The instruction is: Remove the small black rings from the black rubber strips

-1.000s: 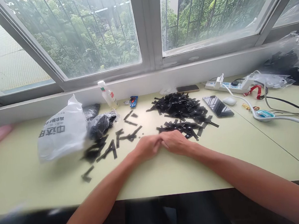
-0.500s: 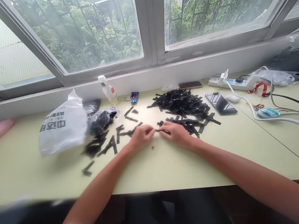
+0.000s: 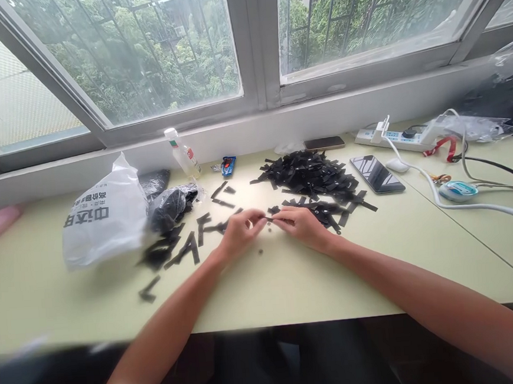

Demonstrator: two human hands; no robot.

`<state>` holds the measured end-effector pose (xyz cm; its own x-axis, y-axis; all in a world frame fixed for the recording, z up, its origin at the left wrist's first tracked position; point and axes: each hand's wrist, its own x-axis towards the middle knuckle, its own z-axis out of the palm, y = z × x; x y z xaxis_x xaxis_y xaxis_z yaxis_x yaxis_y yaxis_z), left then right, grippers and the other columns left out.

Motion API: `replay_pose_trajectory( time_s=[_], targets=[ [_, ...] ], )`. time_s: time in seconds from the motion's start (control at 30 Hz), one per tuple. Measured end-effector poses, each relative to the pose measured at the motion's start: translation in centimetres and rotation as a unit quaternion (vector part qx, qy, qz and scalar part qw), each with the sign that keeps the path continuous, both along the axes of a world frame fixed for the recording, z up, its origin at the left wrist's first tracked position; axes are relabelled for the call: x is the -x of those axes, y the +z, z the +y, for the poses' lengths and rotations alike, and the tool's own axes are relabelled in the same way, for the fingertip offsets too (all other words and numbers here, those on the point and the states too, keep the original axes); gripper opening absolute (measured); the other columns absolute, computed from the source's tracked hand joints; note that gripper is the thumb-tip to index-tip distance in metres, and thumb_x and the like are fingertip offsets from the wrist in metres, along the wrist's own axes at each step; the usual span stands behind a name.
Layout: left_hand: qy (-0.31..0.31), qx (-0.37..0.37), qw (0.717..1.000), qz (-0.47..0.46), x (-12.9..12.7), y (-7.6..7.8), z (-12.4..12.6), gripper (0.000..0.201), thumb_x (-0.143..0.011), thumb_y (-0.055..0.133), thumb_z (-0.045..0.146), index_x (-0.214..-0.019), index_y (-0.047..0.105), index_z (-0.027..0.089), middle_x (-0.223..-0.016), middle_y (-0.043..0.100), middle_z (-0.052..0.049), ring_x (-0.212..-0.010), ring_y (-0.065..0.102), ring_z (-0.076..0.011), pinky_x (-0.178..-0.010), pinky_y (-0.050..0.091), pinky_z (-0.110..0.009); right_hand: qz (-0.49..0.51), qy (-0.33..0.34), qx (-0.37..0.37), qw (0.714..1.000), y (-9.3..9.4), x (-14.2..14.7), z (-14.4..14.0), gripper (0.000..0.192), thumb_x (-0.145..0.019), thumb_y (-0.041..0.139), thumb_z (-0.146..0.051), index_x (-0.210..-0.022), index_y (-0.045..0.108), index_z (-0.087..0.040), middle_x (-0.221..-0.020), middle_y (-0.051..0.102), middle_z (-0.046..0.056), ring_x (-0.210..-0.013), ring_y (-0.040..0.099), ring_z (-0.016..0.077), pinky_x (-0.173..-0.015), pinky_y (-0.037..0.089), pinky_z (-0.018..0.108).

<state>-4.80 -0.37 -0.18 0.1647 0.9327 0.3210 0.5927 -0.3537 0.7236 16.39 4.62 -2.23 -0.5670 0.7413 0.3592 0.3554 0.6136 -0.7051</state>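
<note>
My left hand (image 3: 241,232) and my right hand (image 3: 302,226) meet at the middle of the pale green table (image 3: 290,278). Their fingertips pinch the two ends of one thin black strip (image 3: 271,219) held just above the table. A big heap of black strips (image 3: 311,177) lies right behind my right hand. More black strips (image 3: 185,248) are scattered to the left of my left hand. A tiny dark bit (image 3: 260,251) lies on the table below the hands.
A white plastic bag (image 3: 102,216) and a dark bag (image 3: 171,206) sit at the left. A small bottle (image 3: 183,155) stands by the window sill. Two phones (image 3: 376,174), a power strip (image 3: 394,137) and cables (image 3: 483,203) are at the right.
My hands moved away from me toward the heap and now hold a strip between the fingertips; a second ago they were clasped together lower on the table. The view shifted slightly.
</note>
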Motion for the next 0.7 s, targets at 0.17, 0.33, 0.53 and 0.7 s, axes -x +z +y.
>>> replay_pose_trajectory(
  time_s=[0.17, 0.33, 0.53, 0.7],
  targets=[
    [-0.045, 0.007, 0.997, 0.069, 0.0, -0.7, 0.0, 0.025, -0.094, 0.058, 0.032, -0.109, 0.072, 0.018, -0.093, 0.068, -0.006, -0.07, 0.059, -0.0128, -0.066, 0.049, -0.027, 0.1, -0.018, 0.113, 0.988, 0.7, -0.4, 0.0, 0.028, -0.092, 0.061, -0.04, -0.103, 0.076, -0.019, -0.093, 0.074, 0.007, -0.079, 0.065, 0.0197, -0.072, 0.05, 0.032],
    [-0.075, -0.017, 0.986, 0.146, 0.1, -0.9, 0.0, 0.02, -0.095, 0.055, 0.026, -0.098, 0.074, 0.02, -0.095, 0.064, -0.007, -0.079, 0.06, -0.0153, -0.074, 0.05, -0.028, 0.162, -0.035, 0.215, 0.962, 1.4, -0.6, 0.0, 0.034, -0.087, 0.065, -0.048, -0.097, 0.077, -0.018, -0.094, 0.074, 0.006, -0.085, 0.065, 0.0202, -0.076, 0.05, 0.031],
    [-0.07, 0.018, 0.987, 0.145, 0.5, -0.4, 0.1, 0.013, -0.092, 0.056, 0.022, -0.092, 0.068, 0.018, -0.094, 0.063, -0.006, -0.08, 0.059, -0.0165, -0.074, 0.049, -0.029, 0.21, -0.042, 0.305, 0.928, 1.4, -0.4, 0.0, 0.044, -0.077, 0.074, -0.051, -0.101, 0.078, -0.015, -0.085, 0.072, 0.007, -0.073, 0.06, 0.0169, -0.062, 0.046, 0.029],
    [-0.073, 0.027, 0.991, 0.109, 0.4, -0.5, 0.1, 0.009, -0.089, 0.058, 0.02, -0.087, 0.067, 0.018, -0.09, 0.065, -0.004, -0.078, 0.059, -0.0157, -0.07, 0.048, -0.029, 0.226, -0.012, 0.315, 0.922, 1.5, -0.2, -0.4, 0.043, -0.073, 0.078, -0.052, -0.099, 0.077, -0.017, -0.088, 0.071, 0.007, -0.07, 0.057, 0.0143, -0.06, 0.044, 0.027]
  ],
)
